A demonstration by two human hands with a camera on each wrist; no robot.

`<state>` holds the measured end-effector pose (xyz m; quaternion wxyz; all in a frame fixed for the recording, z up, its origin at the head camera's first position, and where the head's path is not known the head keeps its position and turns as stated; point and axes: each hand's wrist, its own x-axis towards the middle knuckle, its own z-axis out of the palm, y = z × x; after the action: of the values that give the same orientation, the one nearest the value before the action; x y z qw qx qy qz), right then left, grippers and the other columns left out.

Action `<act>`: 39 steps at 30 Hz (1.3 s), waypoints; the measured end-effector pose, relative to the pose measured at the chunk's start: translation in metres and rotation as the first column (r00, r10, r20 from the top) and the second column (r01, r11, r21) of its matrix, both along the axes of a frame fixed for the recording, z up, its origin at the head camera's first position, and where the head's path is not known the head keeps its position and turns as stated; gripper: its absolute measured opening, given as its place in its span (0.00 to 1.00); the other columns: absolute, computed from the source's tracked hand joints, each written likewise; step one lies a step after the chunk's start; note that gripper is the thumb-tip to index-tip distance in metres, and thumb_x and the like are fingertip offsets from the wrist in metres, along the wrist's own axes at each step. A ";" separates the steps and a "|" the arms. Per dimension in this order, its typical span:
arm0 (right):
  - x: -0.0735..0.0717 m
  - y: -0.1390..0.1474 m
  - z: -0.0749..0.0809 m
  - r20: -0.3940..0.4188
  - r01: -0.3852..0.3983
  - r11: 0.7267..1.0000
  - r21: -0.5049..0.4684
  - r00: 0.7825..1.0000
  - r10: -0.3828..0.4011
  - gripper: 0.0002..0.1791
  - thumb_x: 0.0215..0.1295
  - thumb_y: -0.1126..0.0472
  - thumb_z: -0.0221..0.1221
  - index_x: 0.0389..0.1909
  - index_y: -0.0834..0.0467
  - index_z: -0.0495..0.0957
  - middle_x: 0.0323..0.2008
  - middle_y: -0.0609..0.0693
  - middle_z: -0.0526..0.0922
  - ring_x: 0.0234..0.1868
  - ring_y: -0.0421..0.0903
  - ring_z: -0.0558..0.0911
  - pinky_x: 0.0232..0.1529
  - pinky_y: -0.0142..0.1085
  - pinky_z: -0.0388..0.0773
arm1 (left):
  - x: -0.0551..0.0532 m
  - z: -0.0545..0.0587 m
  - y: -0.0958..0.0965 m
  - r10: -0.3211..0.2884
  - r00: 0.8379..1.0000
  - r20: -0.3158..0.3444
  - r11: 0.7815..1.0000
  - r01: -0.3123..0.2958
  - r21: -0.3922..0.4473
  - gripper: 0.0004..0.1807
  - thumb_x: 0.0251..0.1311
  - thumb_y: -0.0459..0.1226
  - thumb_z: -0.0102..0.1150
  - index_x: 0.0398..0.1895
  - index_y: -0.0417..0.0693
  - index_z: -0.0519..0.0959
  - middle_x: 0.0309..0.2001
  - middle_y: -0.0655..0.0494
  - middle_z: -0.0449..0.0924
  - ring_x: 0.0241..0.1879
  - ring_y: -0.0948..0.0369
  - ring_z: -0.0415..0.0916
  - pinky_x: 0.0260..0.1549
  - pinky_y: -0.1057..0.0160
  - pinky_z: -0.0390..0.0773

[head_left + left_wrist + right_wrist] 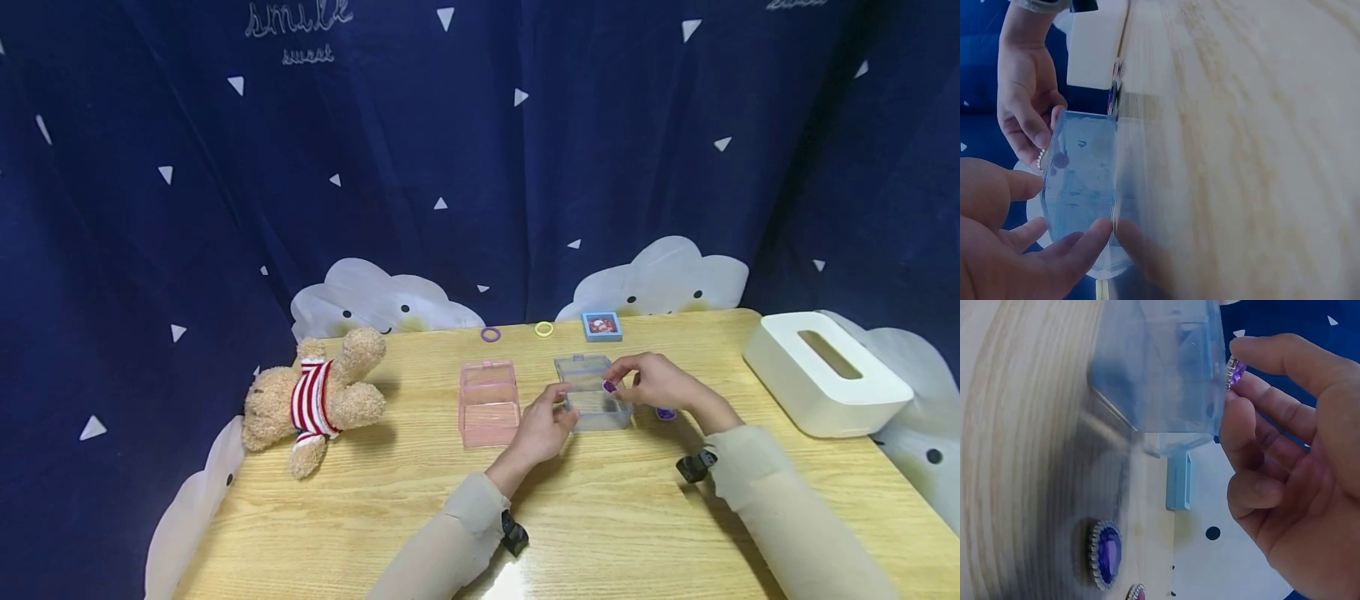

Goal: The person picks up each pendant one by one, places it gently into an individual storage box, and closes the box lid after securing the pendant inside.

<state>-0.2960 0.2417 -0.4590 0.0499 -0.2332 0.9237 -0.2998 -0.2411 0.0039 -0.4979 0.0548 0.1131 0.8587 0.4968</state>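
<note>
**Purple gem [610,387] at the rim of a blue plastic box [600,422]**

Tan and nubbly at far left: a plush bear [311,400] in a striped top, lying flat, seemingly kept apart from the handwork. Next, a pink box [491,438] of thin see-through plastic, standing open on the wood-grained desk [300,533]. Behind, a smooth purple ring [491,341]; farther right, a yellow ring [543,336]. Left hand [542,427]: fingers extended and unclenched, touching the blue plastic box, likely to steady such light, crisp-edged stuff. Lid tipped back, presumably for access from above. Beyond it, a square blue frame [602,337]. Right hand [656,383]: thumb and fingers curled, pinching the purple gem by its beaded, silvery edge, probably a surer hold than slick facets. Just beside the box, within easy reach, a second purple gem [665,413], oval and flat-lying. Far right, well apart: a white tissue box [795,387], round-cornered and slotted.
</note>
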 end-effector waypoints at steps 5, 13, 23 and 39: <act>-0.001 -0.005 -0.004 0.047 -0.007 1.000 0.014 0.999 0.007 0.13 0.58 0.60 0.69 0.44 0.55 0.85 0.41 0.48 0.87 0.38 0.46 0.81 0.34 0.33 0.78 | 0.001 0.001 -0.001 -0.002 1.000 -0.010 1.000 0.002 -0.013 0.27 0.69 0.39 0.59 0.70 0.51 0.68 0.64 0.43 0.75 0.51 0.55 0.83 0.46 0.64 0.85; -0.004 -0.012 -0.007 0.031 -0.030 0.996 0.085 0.999 0.027 0.13 0.55 0.59 0.70 0.43 0.53 0.86 0.39 0.46 0.88 0.43 0.49 0.83 0.42 0.38 0.78 | 0.000 0.002 -0.001 -0.008 1.000 -0.002 1.000 0.008 -0.013 0.27 0.69 0.39 0.58 0.70 0.53 0.68 0.65 0.43 0.74 0.52 0.55 0.83 0.46 0.64 0.85; -0.008 -0.016 -0.012 0.018 -0.049 0.990 0.130 0.999 0.047 0.14 0.52 0.60 0.72 0.42 0.52 0.87 0.37 0.43 0.88 0.43 0.49 0.85 0.46 0.43 0.81 | 0.000 0.001 -0.001 -0.011 1.000 -0.007 1.000 0.011 -0.011 0.27 0.69 0.40 0.58 0.70 0.51 0.68 0.65 0.43 0.75 0.52 0.54 0.83 0.46 0.64 0.85; -0.011 -0.017 -0.016 0.000 -0.053 0.983 0.174 0.999 0.054 0.13 0.53 0.58 0.73 0.41 0.50 0.88 0.39 0.44 0.89 0.45 0.48 0.85 0.50 0.48 0.82 | 0.000 0.000 -0.002 -0.017 0.999 -0.044 1.000 0.017 -0.002 0.27 0.67 0.39 0.60 0.69 0.49 0.69 0.61 0.42 0.77 0.50 0.54 0.84 0.46 0.66 0.85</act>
<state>-0.3069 0.2244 -0.4747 0.0759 -0.2536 0.9398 -0.2159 -0.2408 0.0017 -0.4975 0.0400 0.1313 0.8592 0.4928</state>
